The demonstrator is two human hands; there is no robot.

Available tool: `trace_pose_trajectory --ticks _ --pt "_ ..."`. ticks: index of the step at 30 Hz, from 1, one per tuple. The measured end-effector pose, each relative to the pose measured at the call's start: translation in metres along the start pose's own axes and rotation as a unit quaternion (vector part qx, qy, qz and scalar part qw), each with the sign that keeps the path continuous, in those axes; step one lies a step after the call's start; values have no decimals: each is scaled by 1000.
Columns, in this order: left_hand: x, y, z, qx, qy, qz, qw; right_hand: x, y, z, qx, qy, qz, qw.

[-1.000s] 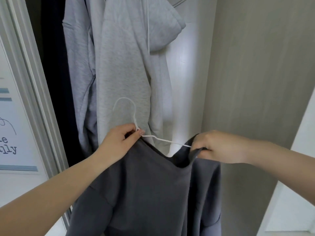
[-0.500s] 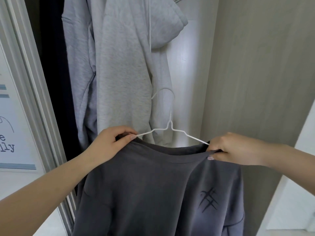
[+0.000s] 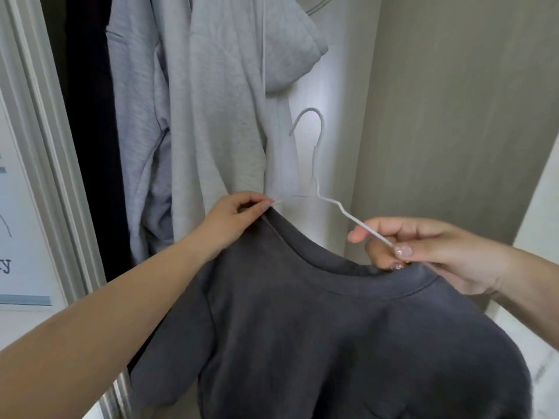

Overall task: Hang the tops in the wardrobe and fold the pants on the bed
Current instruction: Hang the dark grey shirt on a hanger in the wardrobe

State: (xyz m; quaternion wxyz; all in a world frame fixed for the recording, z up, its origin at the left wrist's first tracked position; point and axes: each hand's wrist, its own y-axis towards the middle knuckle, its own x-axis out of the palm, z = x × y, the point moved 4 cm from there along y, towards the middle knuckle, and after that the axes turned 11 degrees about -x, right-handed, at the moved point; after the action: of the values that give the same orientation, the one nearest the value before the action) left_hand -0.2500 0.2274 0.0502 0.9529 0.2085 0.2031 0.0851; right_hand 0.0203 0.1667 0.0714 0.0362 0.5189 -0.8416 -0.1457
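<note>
My left hand (image 3: 239, 216) and right hand (image 3: 423, 252) each pinch one end of the white hanger (image 3: 317, 182) inside the dark gray top (image 3: 332, 328), and its hook points up toward the wardrobe (image 3: 332, 86) above my hands.

The hanger (image 3: 320, 189) disappears into the collar of the dark top (image 3: 332, 343) at both ends, so its shoulders stay hidden. The top runs off the bottom edge. The grey hoodie (image 3: 211, 116) is cut by the top edge (its own hanger unseen). The poster (image 3: 12, 237) lettering is cropped, unreadable.
</note>
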Motion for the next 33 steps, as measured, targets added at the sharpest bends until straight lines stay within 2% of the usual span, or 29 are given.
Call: trace_pose_trajectory --ticks 2,4,7,9,13,17,20,25,28,33 --pt "20 7 0 -22 -30 -24 999 16 -2 -8 -58 114 -36 991" --pt "37 12 -2 -47 -63 -38 996 30 -2 -16 -97 152 -30 983" --pt "50 14 6 -85 -146 -40 985 42 4 -25 -120 67 74 988" --pt "55 17 20 -99 -216 -68 969 52 8 -29 -130 20 119 984" --pt "59 18 59 -116 -295 -161 935 71 22 -46 -164 -34 147 975" --pt "47 26 99 -84 -314 -178 929 64 48 -75 -173 -148 164 960" --pt "31 34 128 -41 -334 -159 928 48 79 -95 -179 -194 162 951" --pt "8 47 165 39 -330 -131 934 0 144 -123 -191 -217 212 934" --pt "-3 64 178 43 -325 -81 941 -22 184 -145 -202 -225 223 927" --pt "-40 85 183 78 -282 7 956 -46 248 -163 -202 -186 209 939"
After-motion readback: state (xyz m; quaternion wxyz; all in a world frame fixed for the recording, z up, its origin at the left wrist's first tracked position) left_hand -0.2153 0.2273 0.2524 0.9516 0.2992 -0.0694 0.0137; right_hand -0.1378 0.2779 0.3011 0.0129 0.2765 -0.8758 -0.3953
